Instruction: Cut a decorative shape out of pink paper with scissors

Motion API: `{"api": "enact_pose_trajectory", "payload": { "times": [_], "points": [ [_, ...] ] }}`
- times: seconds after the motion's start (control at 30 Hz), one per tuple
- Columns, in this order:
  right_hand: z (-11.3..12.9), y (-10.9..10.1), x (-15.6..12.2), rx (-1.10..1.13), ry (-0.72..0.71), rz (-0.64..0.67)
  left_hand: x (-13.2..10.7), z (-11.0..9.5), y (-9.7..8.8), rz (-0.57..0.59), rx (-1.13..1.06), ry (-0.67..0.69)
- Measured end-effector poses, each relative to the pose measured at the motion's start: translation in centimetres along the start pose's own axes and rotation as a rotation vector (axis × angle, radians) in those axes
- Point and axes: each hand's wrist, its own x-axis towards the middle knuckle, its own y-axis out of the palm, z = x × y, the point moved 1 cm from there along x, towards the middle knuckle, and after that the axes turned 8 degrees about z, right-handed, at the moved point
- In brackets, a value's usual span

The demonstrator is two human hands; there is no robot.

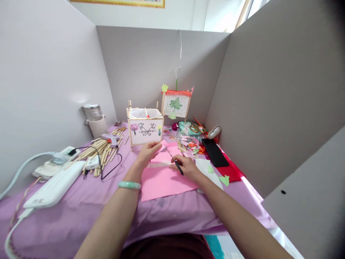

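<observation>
Between the thumb and fingers of my left hand (pixel 148 154) is a small folded piece of pink paper (pixel 163 144). My right hand (pixel 185 167) grips a pair of scissors (pixel 176 163) with dark handles, and the blade tips reach up to the edge of that piece. Below both hands a larger pink sheet (pixel 164 183) lies flat on the purple cloth. Just behind my left hand stands a stick-framed paper lantern (pixel 146 131) with two birds drawn on its front. A second lantern (pixel 175 104) with a green drawing and red fringe is farther back.
Wooden sticks (pixel 101 151), a glue gun (pixel 111 138), a white power bank (pixel 55 185) and a power strip (pixel 55 162) are at left, near a glass cup (pixel 95 120). A black phone (pixel 215 152), paper scraps (pixel 224 180) and red cloth (pixel 229 172) lie right. Grey panels (pixel 161 61) enclose the table.
</observation>
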Motion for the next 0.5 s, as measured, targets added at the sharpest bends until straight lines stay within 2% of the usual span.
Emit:
{"api": "enact_pose_trajectory", "payload": {
  "times": [0.13, 0.5],
  "points": [
    [-0.08, -0.01, 0.00, -0.015, -0.008, 0.001, 0.00, -0.07, -0.24, -0.065, 0.021, 0.011],
    [0.00, -0.01, -0.08, -0.034, -0.014, 0.008, 0.10, 0.15, -0.27, -0.071, 0.114, 0.011]
  ]
}}
